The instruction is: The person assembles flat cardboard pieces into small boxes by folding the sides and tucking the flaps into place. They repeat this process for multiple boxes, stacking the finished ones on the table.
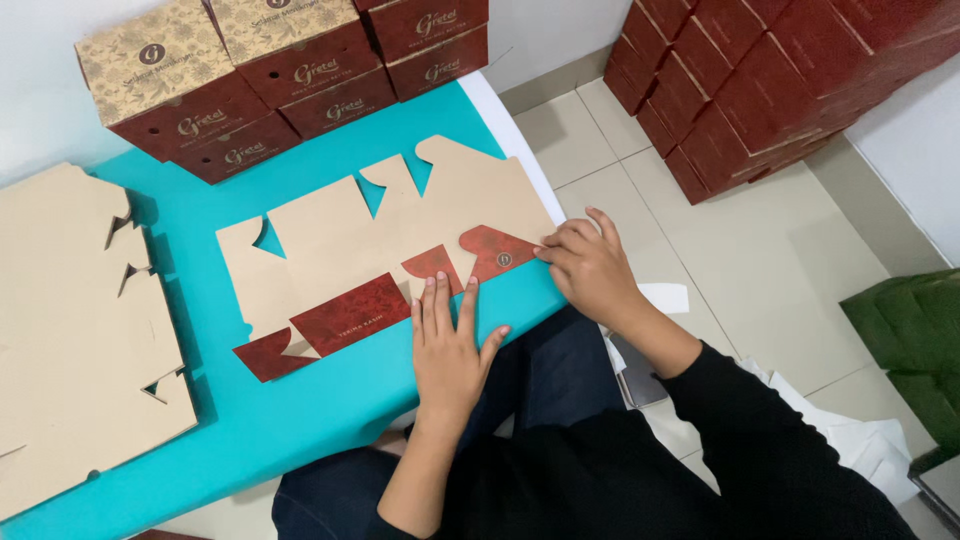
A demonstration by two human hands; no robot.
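A flat die-cut cardboard box blank (pixel 345 235) lies plain side up on the teal table (pixel 260 420). Its near flaps are folded over and show a dark red patterned face (pixel 350 312). My left hand (pixel 450 345) lies flat with fingers spread, pressing the folded red flap near the table's front edge. My right hand (pixel 592 265) rests at the blank's right end, fingertips curled on the rounded red flap (pixel 495 250). Neither hand grips anything.
A stack of flat brown blanks (pixel 75 330) covers the table's left side. Folded red boxes with beige lids (pixel 270 75) stand at the table's back. More red boxes (pixel 760 80) are piled on the tiled floor at right, near white paper sheets (pixel 850 425) and a green object (pixel 915 340).
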